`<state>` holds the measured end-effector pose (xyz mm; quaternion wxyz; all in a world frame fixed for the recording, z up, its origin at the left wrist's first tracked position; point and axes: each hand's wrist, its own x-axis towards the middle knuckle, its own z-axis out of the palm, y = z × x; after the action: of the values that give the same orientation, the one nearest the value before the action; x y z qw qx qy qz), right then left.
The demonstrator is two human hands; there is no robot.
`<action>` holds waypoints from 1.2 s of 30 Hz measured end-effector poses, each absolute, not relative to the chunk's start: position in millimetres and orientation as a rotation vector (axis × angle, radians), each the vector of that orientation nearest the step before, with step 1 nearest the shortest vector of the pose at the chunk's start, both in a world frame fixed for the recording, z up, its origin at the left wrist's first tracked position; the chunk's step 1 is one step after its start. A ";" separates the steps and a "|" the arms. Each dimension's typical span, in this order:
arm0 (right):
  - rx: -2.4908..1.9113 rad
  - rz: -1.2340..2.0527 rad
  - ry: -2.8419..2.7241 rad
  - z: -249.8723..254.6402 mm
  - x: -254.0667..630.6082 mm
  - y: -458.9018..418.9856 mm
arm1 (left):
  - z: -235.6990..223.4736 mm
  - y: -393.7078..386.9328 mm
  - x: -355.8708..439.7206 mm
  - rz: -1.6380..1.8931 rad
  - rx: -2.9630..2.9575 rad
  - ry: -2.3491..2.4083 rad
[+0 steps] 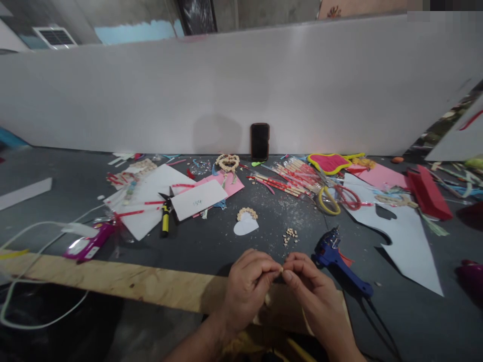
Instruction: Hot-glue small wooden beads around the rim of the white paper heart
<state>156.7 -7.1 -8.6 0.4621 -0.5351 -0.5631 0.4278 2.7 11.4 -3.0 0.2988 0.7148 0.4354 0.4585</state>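
Above the table's front edge, my left hand [251, 281] and my right hand [315, 296] meet fingertip to fingertip. Both are closed in a pinch on one tiny pale wooden piece [281, 270], mostly covered by the fingers. Just beyond them lies a small pile of similar wooden pieces [290, 235]. Left of that pile is a white paper heart [246, 226], with an arc of wooden pieces [247, 213] along its top. A blue hot glue gun [341, 264] rests on the table right of my right hand, its nozzle pointing away.
A phone [260, 141] leans upright against the white partition [151, 100]. Left are yellow-handled pliers [165, 218], a white card [198, 200] and a purple glue gun [90, 242] with a white cord. Right are scissors [329, 200], red-wrapped sticks [292, 176] and cut white paper [407, 241].
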 end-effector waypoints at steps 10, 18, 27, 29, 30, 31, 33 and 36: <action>-1.483 0.866 -1.427 -12.5 183.9 -17.7 | -27.2 27.5 -7.6 0.978 2.076 1.330; -1.636 0.396 -1.677 -22.0 223.8 -20.0 | -38.9 37.5 -6.2 0.668 2.288 1.425; -1.859 -0.318 -2.012 -35.9 258.2 -6.2 | -33.3 40.3 -13.2 0.540 2.307 1.490; -1.886 -0.320 -2.067 -44.1 259.9 -3.5 | -30.5 42.3 -12.6 0.527 2.314 1.483; -1.884 -0.311 -2.075 -47.0 260.3 -2.4 | -28.9 43.8 -11.5 0.513 2.321 1.474; -1.879 -0.292 -2.072 -48.7 260.6 -1.6 | -27.1 45.7 -9.9 0.495 2.329 1.462; -1.868 -0.223 -2.036 -48.6 260.7 -1.5 | -23.2 50.2 -5.7 0.455 2.344 1.434; -1.874 -0.036 -1.886 -41.3 259.6 -6.9 | -17.3 58.1 2.1 0.436 2.365 1.391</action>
<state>259.6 -6.9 -41.3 0.2389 -0.6843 -0.6888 -0.0131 2.1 58.1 -17.3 0.1806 0.8374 0.4923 0.1543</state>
